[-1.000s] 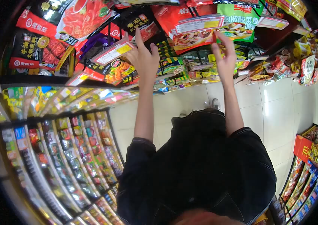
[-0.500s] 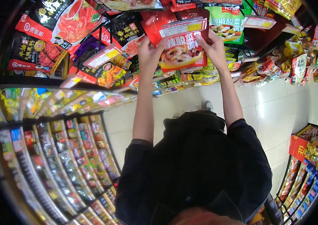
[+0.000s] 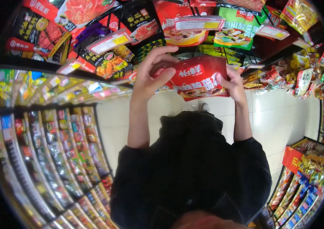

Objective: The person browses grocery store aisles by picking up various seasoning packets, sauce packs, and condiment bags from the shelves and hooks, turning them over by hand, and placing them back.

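Note:
A red seasoning pouch (image 3: 200, 78) with white lettering and a food picture along its lower edge is held in front of the shelf, its top tilted toward me. My left hand (image 3: 150, 74) is at the pouch's left end, thumb against the front and fingers curved above and behind. Gripping the right edge is my right hand (image 3: 234, 83), thumb on the front face, its other fingers mostly hidden behind. Just beyond hangs a similar red pouch (image 3: 187, 37) behind a price tag (image 3: 199, 24), beside a green pouch (image 3: 234, 32).
Black tomato hotpot-base packets (image 3: 141, 21) and other bags hang along the shelf. More price tags (image 3: 110, 41) stick out from it. Stocked shelves (image 3: 60, 152) stand at the left, and a red display box (image 3: 294, 158) at the right. Pale floor tiles (image 3: 263, 110) lie below.
The red pouch has come down and toward me, away from the hanging row, and tilted. My left hand's fingers have lifted and spread. A similar red pouch now shows behind the price tag.

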`<state>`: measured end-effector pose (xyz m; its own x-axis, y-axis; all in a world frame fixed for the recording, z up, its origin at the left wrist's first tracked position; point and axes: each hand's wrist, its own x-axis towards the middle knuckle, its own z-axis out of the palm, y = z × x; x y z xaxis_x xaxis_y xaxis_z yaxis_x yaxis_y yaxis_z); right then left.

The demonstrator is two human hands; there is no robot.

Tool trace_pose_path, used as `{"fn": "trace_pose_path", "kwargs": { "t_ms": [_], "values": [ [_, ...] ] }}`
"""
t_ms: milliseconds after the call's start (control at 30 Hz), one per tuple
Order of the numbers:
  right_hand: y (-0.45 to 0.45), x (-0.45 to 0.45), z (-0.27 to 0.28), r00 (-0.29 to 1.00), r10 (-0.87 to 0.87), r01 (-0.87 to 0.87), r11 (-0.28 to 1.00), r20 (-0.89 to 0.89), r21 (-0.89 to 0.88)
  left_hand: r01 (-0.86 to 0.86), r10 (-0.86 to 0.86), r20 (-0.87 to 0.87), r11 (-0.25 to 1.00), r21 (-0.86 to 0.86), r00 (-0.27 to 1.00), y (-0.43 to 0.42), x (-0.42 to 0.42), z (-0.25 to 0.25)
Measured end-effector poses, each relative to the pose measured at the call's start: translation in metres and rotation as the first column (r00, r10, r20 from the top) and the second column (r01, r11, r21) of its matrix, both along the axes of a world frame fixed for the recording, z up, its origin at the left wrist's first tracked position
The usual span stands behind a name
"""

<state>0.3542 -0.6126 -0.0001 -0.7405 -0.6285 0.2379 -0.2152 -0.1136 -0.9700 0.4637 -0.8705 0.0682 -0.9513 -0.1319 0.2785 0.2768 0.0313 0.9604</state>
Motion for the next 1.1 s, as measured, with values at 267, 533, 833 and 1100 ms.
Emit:
{"fn": "trace_pose_path", "kwargs": {
  "t_ms": [267,533,833,1100],
  "values": [
    [-0.01,0.046,0.015,1.0,0.018,-0.016,0.997,-0.021,0.073,-0.243,0.267,0.0,0.879,-0.411,0.964,0.0,0.061,0.013],
    [-0.076,0.056,0.112,0.936,0.132,-0.149,0.988,-0.328,-0.026,-0.45,0.342,-0.32,0.809,-0.378,0.884,-0.049,0.103,0.105],
    [-0.218,0.054,0.195,0.923,0.169,-0.252,0.945,-0.346,-0.21,-0.275,0.272,-0.056,0.959,-0.064,0.961,-0.149,0.084,0.192],
    [-0.32,0.039,0.246,0.903,0.237,-0.348,0.893,-0.359,-0.285,-0.778,0.509,-0.588,0.399,-0.486,0.629,-0.23,0.084,0.23]
  ]
}}
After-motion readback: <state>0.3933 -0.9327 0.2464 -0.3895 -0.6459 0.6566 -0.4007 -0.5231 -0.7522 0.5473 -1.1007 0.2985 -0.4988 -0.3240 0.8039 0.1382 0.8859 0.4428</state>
